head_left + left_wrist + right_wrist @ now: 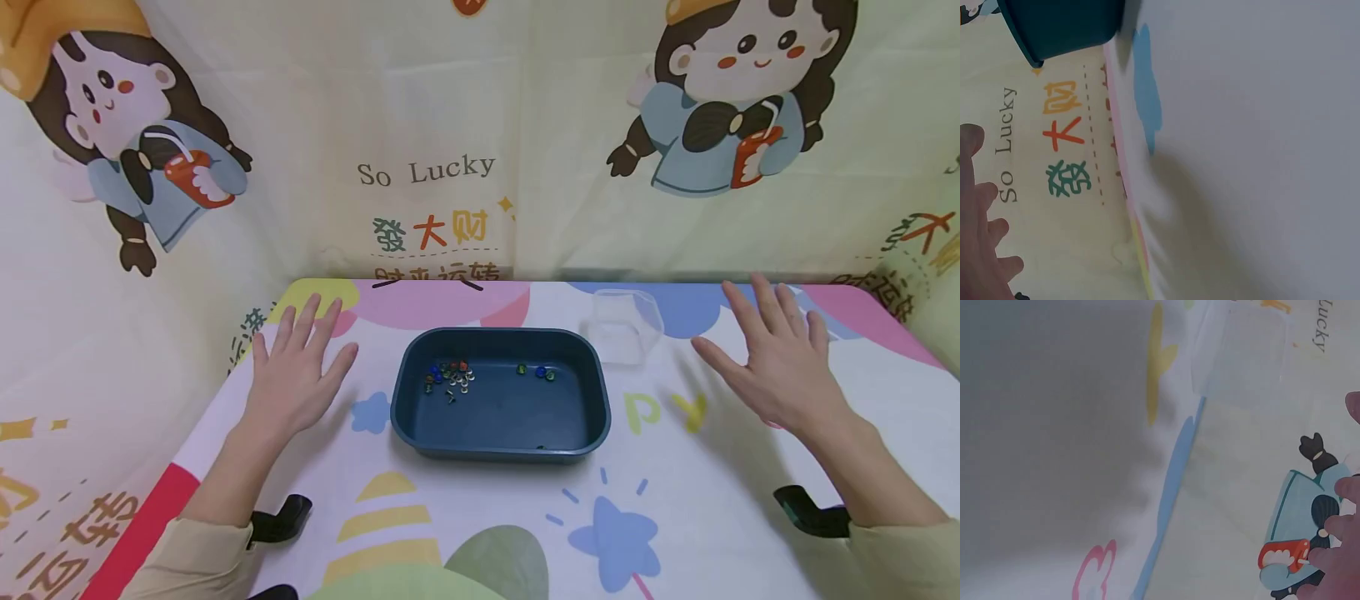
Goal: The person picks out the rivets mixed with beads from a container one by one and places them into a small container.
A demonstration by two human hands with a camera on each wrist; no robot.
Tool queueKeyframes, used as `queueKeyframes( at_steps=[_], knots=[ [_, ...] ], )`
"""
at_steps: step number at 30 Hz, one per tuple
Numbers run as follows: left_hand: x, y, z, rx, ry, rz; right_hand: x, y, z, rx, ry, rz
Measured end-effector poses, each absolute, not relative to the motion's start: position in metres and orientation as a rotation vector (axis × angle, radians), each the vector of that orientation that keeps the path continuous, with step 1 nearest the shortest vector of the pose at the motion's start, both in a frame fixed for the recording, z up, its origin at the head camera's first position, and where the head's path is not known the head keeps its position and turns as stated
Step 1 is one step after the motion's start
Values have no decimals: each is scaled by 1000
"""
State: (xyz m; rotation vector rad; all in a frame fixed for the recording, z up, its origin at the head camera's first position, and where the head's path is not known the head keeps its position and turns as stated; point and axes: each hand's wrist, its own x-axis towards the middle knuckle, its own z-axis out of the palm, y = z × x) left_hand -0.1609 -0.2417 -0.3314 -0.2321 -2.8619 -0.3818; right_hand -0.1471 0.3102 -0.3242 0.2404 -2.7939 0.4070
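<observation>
As I watch from a distance through the head camera, a person's left hand (pixel 288 383) hangs palm-down over the left side of the patterned surface (pixel 487 496), its fingers straight and apart, holding nothing. The right hand (pixel 783 371), fingers likewise spread and holding nothing, hovers toward the surface's far right corner. Between them, well apart from both, a dark blue tray (pixel 498 454) stands nearer the far edge than the near one. Inside, colored marbles (pixel 437 377) and small silvery pieces (pixel 462 379) lie clustered toward the tray's far left corner; three more marbles (pixel 541 372), two greenish and one blue, lie apart to the right. Just beside the tray's far right corner, I see a clear plastic container (pixel 628 333) near the surface's far edge, with a printed cloth (pixel 427 92) hanging behind.
</observation>
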Motion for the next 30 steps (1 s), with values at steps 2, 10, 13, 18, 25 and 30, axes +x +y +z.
queueKeyframes(
  at_steps=[2,10,13,18,25,30],
  knots=[
    [-162,-238,-330,-250,-2847,-406,-149,306,-322,255,-2773,423],
    [-165,-226,-325,-314,-2794,-517,-155,294,-318,301,-2678,520],
    [-166,-222,-324,-321,-2787,-553,-157,290,-315,303,-2659,540],
    [-170,-216,-325,-351,-2764,-650,-160,281,-310,302,-2613,569],
    [-176,-207,-328,-349,-2768,-788,-164,267,-306,338,-2541,616],
    [-179,-200,-328,-342,-2783,-867,-168,259,-302,360,-2517,632]
  ],
)
